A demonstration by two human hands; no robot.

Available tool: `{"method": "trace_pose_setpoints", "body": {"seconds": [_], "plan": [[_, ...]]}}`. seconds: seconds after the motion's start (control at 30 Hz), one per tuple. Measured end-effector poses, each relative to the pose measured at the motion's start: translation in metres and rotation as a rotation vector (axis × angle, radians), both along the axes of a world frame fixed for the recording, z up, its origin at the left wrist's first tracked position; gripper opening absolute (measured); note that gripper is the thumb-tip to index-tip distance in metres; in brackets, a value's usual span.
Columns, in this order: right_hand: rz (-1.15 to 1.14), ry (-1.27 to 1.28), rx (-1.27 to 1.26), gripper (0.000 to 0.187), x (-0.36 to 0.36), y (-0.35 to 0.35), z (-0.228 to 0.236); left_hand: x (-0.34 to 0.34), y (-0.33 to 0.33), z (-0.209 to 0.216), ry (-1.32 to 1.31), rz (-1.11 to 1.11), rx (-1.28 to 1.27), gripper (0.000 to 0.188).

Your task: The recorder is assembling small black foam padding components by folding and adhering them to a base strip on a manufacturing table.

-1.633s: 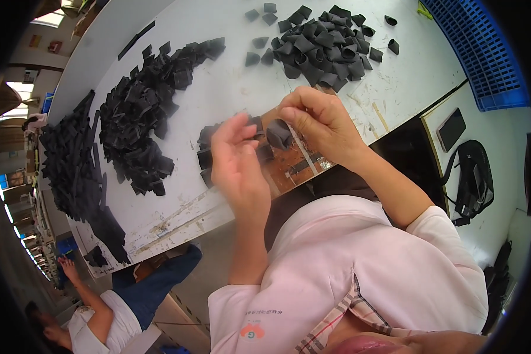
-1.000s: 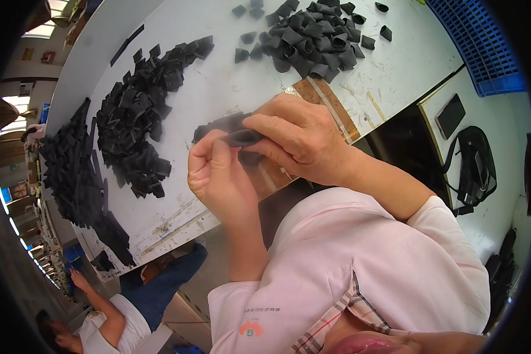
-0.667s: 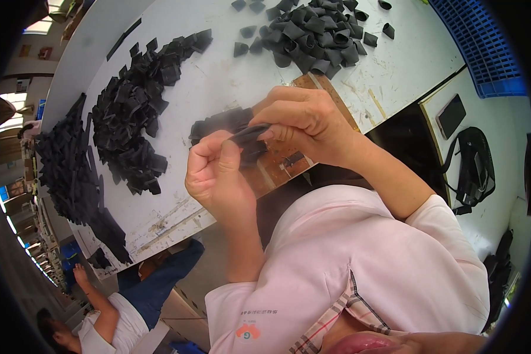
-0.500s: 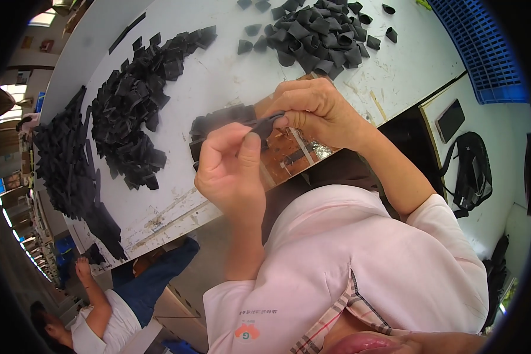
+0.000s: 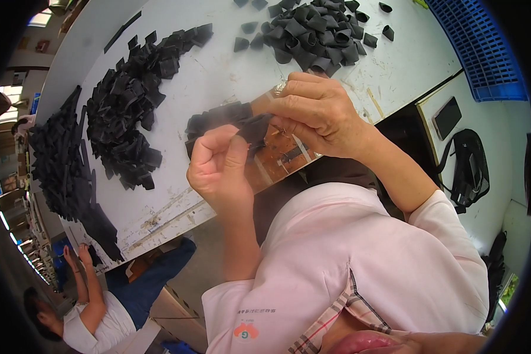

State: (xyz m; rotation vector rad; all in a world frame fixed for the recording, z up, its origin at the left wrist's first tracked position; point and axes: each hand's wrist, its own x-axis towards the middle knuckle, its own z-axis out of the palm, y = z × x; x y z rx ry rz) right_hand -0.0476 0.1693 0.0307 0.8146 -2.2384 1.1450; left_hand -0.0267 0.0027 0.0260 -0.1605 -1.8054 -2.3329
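Both hands [image 5: 265, 147] near table edge [image 5: 177, 218]

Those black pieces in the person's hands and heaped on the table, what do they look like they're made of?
The black piece pinched between left hand and right hand looks like matte woven strap or fabric: dull and limp. The folded pieces in the far pile hold soft loops, suggesting webbing. The exact fibre cannot be told.
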Motion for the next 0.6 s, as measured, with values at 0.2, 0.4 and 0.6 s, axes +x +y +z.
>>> {"method": "trace_pose_setpoints", "body": {"seconds": [0.2,0.4,0.6], "plan": [[-0.031,-0.029,-0.064,0.013,0.006,0.002,-0.003,-0.004,0.007,0.003,0.166,0.001,-0.138,0.011],[0.053,-0.266,-0.261,0.01,0.002,-0.001,0.0,-0.011,0.007,0.017,0.196,-0.019,-0.433,0.01],[0.036,-0.252,-0.192,0.009,-0.001,0.0,-0.001,-0.016,0.007,0.018,0.348,0.016,-0.623,0.006]]}}
